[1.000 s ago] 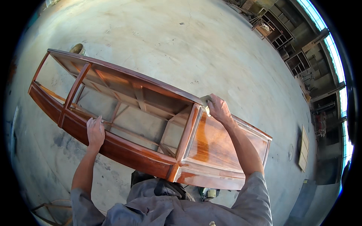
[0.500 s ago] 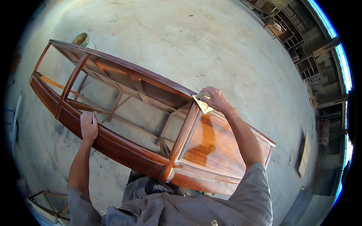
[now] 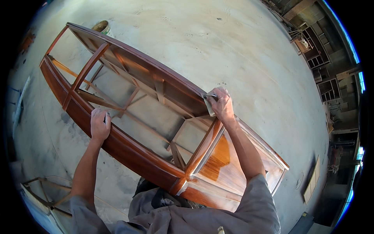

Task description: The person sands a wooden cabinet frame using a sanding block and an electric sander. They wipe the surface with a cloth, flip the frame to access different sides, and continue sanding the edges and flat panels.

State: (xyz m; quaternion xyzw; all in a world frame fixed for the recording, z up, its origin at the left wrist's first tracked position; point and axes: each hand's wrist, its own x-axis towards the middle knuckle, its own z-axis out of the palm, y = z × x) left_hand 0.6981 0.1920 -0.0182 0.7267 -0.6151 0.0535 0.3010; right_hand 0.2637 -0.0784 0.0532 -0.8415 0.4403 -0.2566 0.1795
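A long reddish-brown varnished wooden furniture frame (image 3: 132,150) lies across in front of me, with open bays at left and a panelled section at right. My left hand (image 3: 100,124) is curled over the near rail, fingers closed; a small dark patch shows between thumb and fingers, too unclear to name. In my right hand (image 3: 220,104) is a pale folded piece of sandpaper (image 3: 209,103), pinched against the far rail near the corner post. The panel (image 3: 216,158) at right carries a darker orange-brown patch amid whitish, dusty wood.
A bucket (image 3: 102,28) stands behind the frame's far left end. Another wooden frame (image 3: 44,191) lies at lower left. A pale flat panel (image 3: 311,180) rests on the floor at right, and shelf-like wooden frames (image 3: 316,45) line the far right wall.
My right hand has moved with the sandpaper from the panel's far corner leftward along the far rail. The view has shifted and turned slightly; my left hand stays on the near rail.
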